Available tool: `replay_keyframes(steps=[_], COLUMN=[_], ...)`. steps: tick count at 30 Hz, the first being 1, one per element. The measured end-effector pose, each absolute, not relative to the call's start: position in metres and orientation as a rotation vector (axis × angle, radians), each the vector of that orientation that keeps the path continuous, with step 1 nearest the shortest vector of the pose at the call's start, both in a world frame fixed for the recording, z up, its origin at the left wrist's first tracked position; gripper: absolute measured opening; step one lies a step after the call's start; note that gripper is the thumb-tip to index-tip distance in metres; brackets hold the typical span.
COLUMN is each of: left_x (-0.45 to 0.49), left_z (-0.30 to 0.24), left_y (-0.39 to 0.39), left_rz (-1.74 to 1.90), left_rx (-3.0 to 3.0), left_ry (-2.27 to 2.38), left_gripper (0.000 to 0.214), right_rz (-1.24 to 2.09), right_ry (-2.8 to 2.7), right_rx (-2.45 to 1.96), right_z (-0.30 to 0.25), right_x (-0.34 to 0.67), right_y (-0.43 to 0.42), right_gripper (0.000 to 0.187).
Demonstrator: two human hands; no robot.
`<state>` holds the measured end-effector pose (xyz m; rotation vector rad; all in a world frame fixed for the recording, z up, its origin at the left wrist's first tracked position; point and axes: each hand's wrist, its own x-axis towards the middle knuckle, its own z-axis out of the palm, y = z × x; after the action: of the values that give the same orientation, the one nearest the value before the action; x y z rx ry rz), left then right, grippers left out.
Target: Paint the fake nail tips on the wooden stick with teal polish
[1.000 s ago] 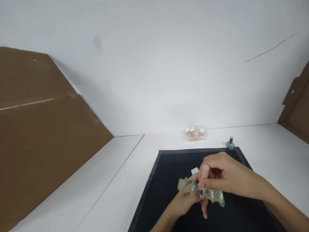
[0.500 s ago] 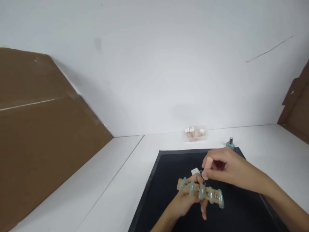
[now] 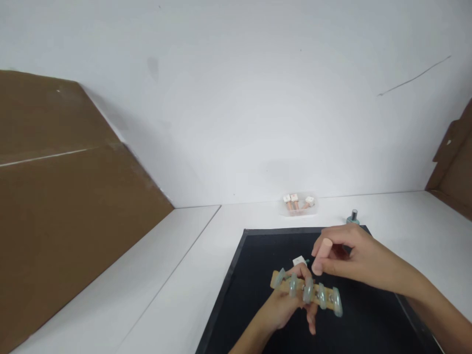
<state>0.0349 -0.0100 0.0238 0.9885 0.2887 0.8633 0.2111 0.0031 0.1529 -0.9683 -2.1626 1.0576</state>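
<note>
My left hand (image 3: 282, 307) grips a yellowish strip (image 3: 328, 298) over the black mat. Several glossy pale-green false nails (image 3: 308, 291) stand in a row across it. One finger of this hand points down below the strip. My right hand (image 3: 350, 253) is closed, pinching a pink cylindrical handle (image 3: 324, 250), which looks like a nail polish brush cap. It is just above and to the right of the left fingers; its lower end is hidden by the fingertips. A white square-topped object (image 3: 299, 261) shows just behind the left fingers; I cannot tell whether they touch it.
The black mat (image 3: 265, 255) lies on a white table (image 3: 177, 290). At the back, a clear plastic box (image 3: 299, 210) holds several white-and-pink pieces. A small teal bottle with a silver cap (image 3: 354, 215) stands behind the mat. Brown cardboard panels (image 3: 73, 206) flank both sides; a white wall closes the back.
My right hand has lifted slightly away to the right from the false nails, with the pink handle tilting. A dark tip seen earlier near the middle nail is no longer visible there. The left hand stays nearly still.
</note>
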Motion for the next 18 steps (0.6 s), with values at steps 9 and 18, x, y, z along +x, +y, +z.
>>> replay_keyframes(steps=[9, 18], left_x=[0.033, 0.031], left_z=[0.032, 0.051], left_y=[-0.012, -0.018], left_rz=[0.881, 1.008], left_rx=[0.896, 0.711], left_ry=[0.188, 0.430], left_gripper=[0.024, 0.037], right_rz=[0.925, 0.770], right_ry=[-2.130, -2.059], right_rx=[-1.100, -1.206], right_z=[0.149, 0.140], right_x=[0.212, 0.216], right_y=[0.010, 0.018], right_gripper=[0.025, 0.030])
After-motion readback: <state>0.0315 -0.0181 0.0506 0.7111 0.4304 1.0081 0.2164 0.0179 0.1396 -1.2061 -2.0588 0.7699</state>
